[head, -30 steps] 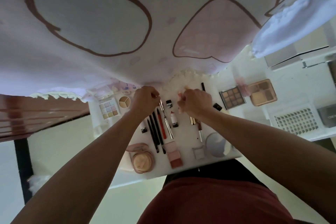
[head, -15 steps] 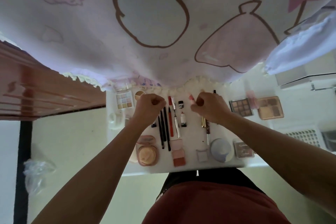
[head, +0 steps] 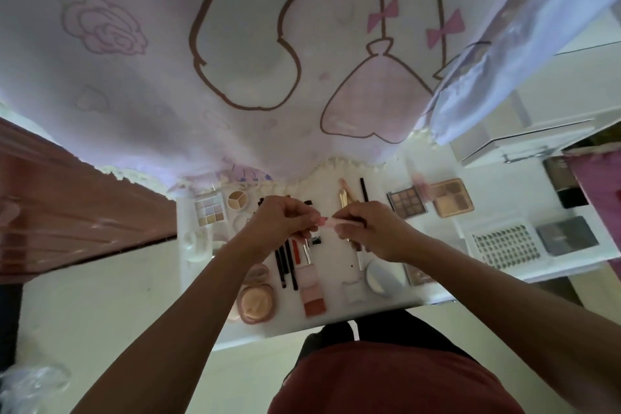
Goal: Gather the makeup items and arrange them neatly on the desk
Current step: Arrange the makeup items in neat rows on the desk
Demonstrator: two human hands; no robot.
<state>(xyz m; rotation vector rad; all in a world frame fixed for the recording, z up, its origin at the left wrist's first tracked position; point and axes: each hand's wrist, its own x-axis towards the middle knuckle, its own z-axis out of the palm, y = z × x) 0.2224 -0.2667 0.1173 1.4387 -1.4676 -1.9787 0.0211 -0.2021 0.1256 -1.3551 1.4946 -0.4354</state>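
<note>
Clock centred on the two hands, 12 = away from the person.

Left hand (head: 279, 223): fingers curled, thumb and fingertips pinching the left end of a small pink tube (head: 330, 221). Right hand (head: 374, 230): fingers curled round the tube's other end. The tube lies roughly level between both hands, above the white desk (head: 332, 267). Can't tell cap from body.

On the desk:
- 6–7: black pencils (head: 284, 265) and a red pencil (head: 295, 250) side by side, far ends hidden under the left hand.
- 6: pink blush palette (head: 313, 294), near the front edge.
- 7: round peach powder compact (head: 256, 302).
- 5: round white compact (head: 383, 276), with a small clear square case (head: 351, 289) just beside it.
- 10: pastel eyeshadow palette (head: 210, 212), with a round three-part pot (head: 238, 199) beside it.
- 12–1: gold tube (head: 344, 198) and a lone black pencil (head: 363, 190), side by side.
- 2: brown eyeshadow palette (head: 406, 204), with a tan palette (head: 452, 198) next to it.
- 3: white perforated basket (head: 504, 245), with a grey palette (head: 566, 235) just right of it.

Pink cartoon-print cloth (head: 235, 77) hangs over the desk's far edge.
</note>
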